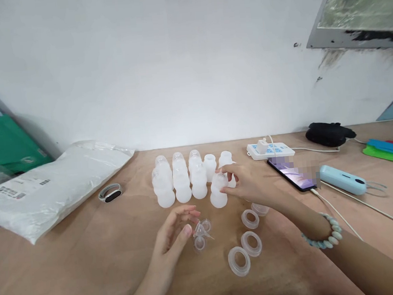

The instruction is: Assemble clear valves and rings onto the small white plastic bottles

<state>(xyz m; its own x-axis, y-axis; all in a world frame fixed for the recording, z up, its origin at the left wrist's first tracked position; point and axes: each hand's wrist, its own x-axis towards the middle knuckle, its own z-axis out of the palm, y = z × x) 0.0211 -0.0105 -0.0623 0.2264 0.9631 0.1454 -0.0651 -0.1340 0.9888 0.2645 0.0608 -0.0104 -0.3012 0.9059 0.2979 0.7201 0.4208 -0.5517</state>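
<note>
Several small translucent white bottles [181,180] stand in two rows at the middle of the wooden table [88,248]. My right hand [248,183] grips the neck of one bottle [218,192] at the right end of the front row. My left hand [176,234] hovers just above the table, fingers loosely curled and apart, holding nothing. Right beside its fingertips lie clear silicone nipples [201,235]. Clear screw rings [245,249] lie below my right wrist, which wears a bead bracelet [324,237].
A white plastic bag [53,185] and a fitness band [110,192] lie at the left, with green packaging [6,143] behind. At the right are a power strip [269,149], a phone [293,175] on a cable, a light-blue device [343,179] and a black object [329,133].
</note>
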